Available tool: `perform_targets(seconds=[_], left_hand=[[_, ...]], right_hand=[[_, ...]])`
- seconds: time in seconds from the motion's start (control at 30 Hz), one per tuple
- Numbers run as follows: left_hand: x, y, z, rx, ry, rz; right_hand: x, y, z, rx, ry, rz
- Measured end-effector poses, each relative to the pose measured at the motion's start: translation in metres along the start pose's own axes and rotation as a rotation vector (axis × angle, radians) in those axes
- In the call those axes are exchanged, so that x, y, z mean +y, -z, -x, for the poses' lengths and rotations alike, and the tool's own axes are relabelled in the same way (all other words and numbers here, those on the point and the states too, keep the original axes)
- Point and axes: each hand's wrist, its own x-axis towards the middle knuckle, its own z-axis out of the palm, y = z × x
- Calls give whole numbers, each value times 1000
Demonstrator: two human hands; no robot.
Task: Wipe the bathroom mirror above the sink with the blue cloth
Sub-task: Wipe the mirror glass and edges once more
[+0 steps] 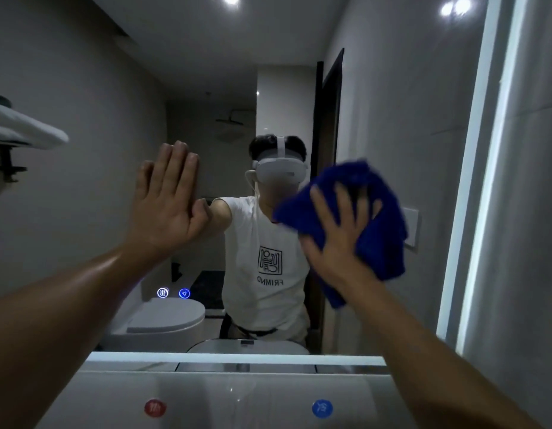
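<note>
The bathroom mirror (92, 212) fills most of the view and reflects a person in a white shirt. My right hand (336, 233) presses the crumpled blue cloth (379, 218) flat against the glass right of centre, fingers spread over it. My left hand (166, 199) lies flat on the mirror left of centre, fingers straight and together, holding nothing. Part of the cloth hangs down below my right palm.
A lit strip (485, 193) runs along the mirror's right edge, another along its bottom edge (237, 357). Two glowing touch buttons (173, 293) sit low on the glass. A white shelf with red (155, 407) and blue (322, 408) dots lies below. A towel rack (17, 131) is at left.
</note>
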Motion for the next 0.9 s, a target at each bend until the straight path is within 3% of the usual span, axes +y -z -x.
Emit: perform_targets(seconds=[0.1,0.17,0.37,0.47,0.6,0.63,0.7,0.8,0.9], left_hand=[[-1,-1,1,-10,-3,11],[-3,-2,1,-25,-6,7],[-4,-2,0,0,-25,21],[-2,0,1,-6,-5,46],[-1,3,-1,-51,1,56],[-1,4,0,-63,-1,59],[-3,2,0,-70,-4,60],[-6,0,0,-59,-21,56],[-7,-4,1,-71,-30,48]], right_hand=[[-21,7,-50,2,-168,77],[-35,3,-44,-8,-183,106],[-59,-33,79,-199,198,140],[-56,-41,141,-342,302,53],[-35,-34,109,-264,509,-3],[-35,-29,79,-195,464,7],[-42,-17,6,-50,209,33],[-62,-2,-67,12,-77,42],[-79,-10,-52,-44,-78,130]])
